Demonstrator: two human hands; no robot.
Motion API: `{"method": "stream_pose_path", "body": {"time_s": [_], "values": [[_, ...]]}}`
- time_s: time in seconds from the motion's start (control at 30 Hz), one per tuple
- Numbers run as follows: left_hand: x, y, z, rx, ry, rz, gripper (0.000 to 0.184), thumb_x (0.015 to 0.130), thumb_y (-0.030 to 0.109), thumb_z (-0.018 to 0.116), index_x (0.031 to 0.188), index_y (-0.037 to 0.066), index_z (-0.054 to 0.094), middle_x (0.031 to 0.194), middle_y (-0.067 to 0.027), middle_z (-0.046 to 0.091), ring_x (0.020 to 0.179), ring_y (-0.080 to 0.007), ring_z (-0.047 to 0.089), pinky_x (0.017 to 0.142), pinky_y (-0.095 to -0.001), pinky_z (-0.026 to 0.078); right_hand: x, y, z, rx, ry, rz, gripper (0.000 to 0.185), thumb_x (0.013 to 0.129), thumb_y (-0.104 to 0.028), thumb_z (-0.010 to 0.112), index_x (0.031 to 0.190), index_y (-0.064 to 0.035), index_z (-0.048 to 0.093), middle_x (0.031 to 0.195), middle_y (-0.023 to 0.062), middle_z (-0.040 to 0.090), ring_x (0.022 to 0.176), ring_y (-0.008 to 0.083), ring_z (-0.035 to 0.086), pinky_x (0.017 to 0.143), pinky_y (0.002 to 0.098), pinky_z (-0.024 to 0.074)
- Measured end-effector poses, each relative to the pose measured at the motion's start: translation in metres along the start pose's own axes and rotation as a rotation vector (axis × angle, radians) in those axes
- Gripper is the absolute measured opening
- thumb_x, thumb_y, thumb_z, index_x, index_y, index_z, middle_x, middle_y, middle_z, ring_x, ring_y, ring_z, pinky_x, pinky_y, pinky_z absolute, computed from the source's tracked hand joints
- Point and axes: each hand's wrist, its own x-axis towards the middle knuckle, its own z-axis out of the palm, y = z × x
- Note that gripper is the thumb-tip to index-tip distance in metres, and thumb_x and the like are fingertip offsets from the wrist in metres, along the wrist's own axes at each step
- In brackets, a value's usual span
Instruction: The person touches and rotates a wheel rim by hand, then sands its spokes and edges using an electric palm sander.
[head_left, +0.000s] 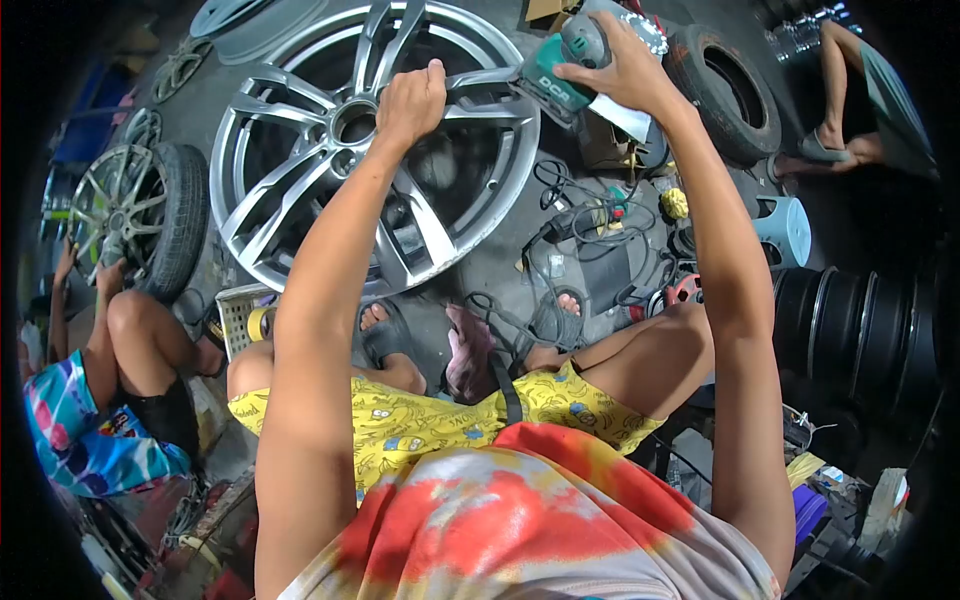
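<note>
A large silver alloy wheel (pixel 432 226) lies in front of me, its spokes facing up. My left hand (pixel 410 103) is closed around one of its spokes, just right of the centre hub, with the thumb pointing up. In my right hand (pixel 622 68) is a green handheld power sander (pixel 552 78), gripped from above. The sander is at the wheel's right rim, near the end of a spoke. Whether its pad touches the metal cannot be made out.
A worn tire (pixel 722 95) lies at the upper right, near another person's leg. Black cables (pixel 600 235) coil on the floor. At the left, a person holds a tool by another wheel (pixel 118 208). Dark stacked rims (pixel 850 325) stand at the right.
</note>
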Motion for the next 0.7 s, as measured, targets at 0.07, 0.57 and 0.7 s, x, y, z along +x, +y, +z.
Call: {"method": "stream_pose_path", "body": {"time_s": [0.07, 0.57, 0.7], "values": [[0.003, -0.004, 0.002, 0.011, 0.007, 0.010, 0.065, 0.108, 0.043, 0.032, 0.091, 0.000, 0.078, 0.097, -0.0332, 0.071, 0.098, -0.0568, 0.066, 0.095, -0.0603, 0.050, -0.010, -0.024, -0.012, -0.003, -0.065, 0.092, 0.088, 0.079, -0.053, 0.088, 0.144, -0.0058, 0.052, 0.128, 0.0260, 0.064, 0.116, 0.0464, 0.065, 0.099, 0.0505, 0.0531], [0.000, 0.001, -0.002, 0.021, -0.031, 0.020, 0.065, 0.108, 0.041, 0.032, 0.091, -0.002, 0.077, 0.097, -0.0341, 0.070, 0.099, -0.0558, 0.066, 0.096, -0.0589, 0.050, -0.047, -0.126, -0.051, -0.041, -0.186, 0.077, 0.077, 0.074, -0.040, 0.092, 0.132, -0.0109, 0.051, 0.118, 0.0294, 0.059, 0.092, 0.0547, 0.069, 0.078, 0.0574, 0.0597], [0.001, -0.010, 0.007, 0.017, -0.022, 0.068, 0.065, 0.108, 0.041, 0.031, 0.092, -0.002, 0.077, 0.098, -0.0341, 0.071, 0.100, -0.0565, 0.066, 0.097, -0.0602, 0.049, -0.052, -0.127, -0.053, 0.030, -0.263, 0.103, 0.077, 0.079, -0.045, 0.089, 0.138, -0.0115, 0.053, 0.117, 0.0275, 0.060, 0.095, 0.0534, 0.068, 0.082, 0.0576, 0.0562]]}}
